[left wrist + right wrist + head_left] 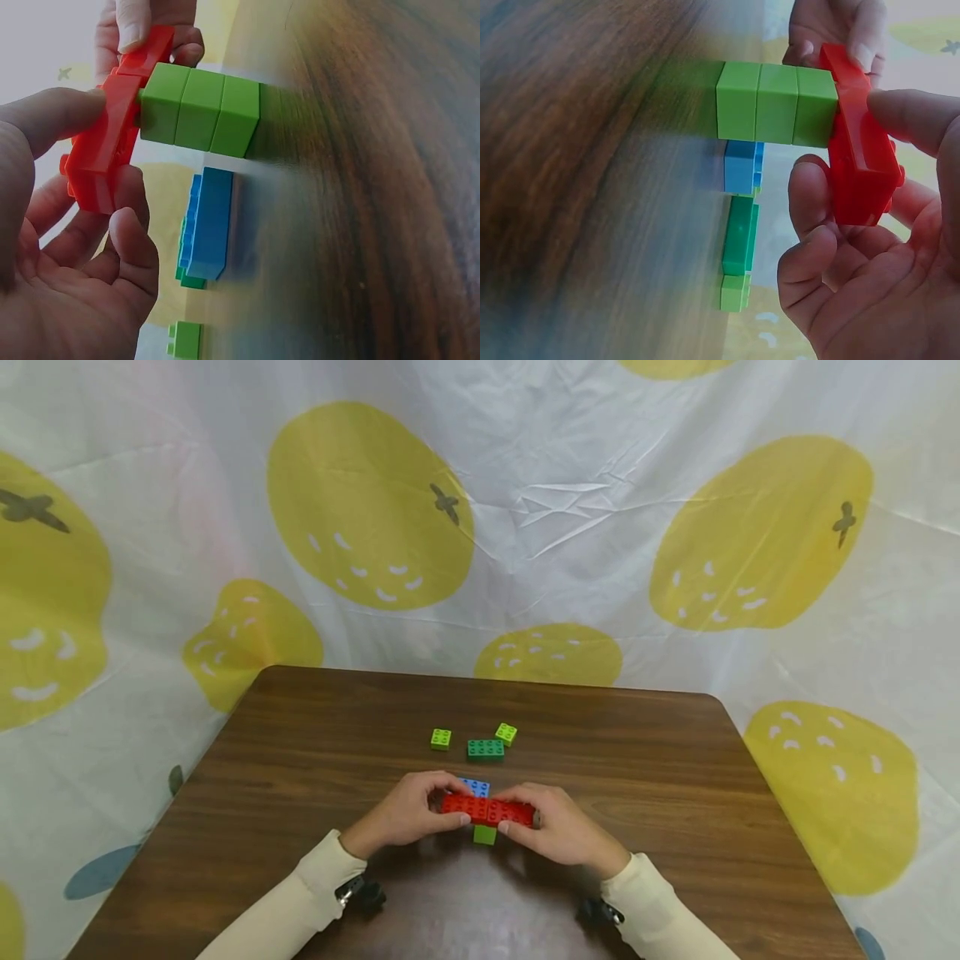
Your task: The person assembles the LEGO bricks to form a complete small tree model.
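Two red bricks lie end to end on top of an upright stack of three light green bricks (199,109) standing on the table. My left hand (408,808) grips the left red brick (463,808) at its outer part, thumb on the near side. On the other end, my right hand (564,823) pinches the right red brick (510,813) between thumb and fingers. The bricks meet above the stack; in the left wrist view the left one's studs face away from the stack. Just behind the stack, a blue brick (477,787) is partly hidden by the red ones.
Beyond the blue brick lie a dark green brick (485,750) and two small light green bricks, one at the left (441,739) and one at the right (506,733). The brown wooden table (637,760) ends at a fruit-patterned curtain (570,527).
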Demonstrator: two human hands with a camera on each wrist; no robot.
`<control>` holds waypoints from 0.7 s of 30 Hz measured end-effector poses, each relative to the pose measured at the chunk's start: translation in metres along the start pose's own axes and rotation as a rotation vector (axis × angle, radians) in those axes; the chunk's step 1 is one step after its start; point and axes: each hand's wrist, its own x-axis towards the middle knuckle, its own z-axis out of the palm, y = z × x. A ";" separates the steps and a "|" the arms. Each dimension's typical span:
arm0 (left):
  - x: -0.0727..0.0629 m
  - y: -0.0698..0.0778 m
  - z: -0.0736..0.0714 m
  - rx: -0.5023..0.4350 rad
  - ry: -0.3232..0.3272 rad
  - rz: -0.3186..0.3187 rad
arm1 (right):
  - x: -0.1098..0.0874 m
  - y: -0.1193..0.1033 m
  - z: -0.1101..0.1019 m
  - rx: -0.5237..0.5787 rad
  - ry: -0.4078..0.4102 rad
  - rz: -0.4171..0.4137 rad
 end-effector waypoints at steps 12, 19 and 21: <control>0.005 -0.001 -0.002 0.064 -0.020 0.026 | 0.001 -0.001 0.001 0.017 -0.011 0.013; 0.010 0.000 -0.004 0.119 -0.037 0.035 | 0.001 -0.003 0.000 0.024 -0.008 -0.001; 0.010 0.001 -0.004 0.123 -0.041 0.027 | 0.002 -0.002 0.000 0.027 -0.007 -0.005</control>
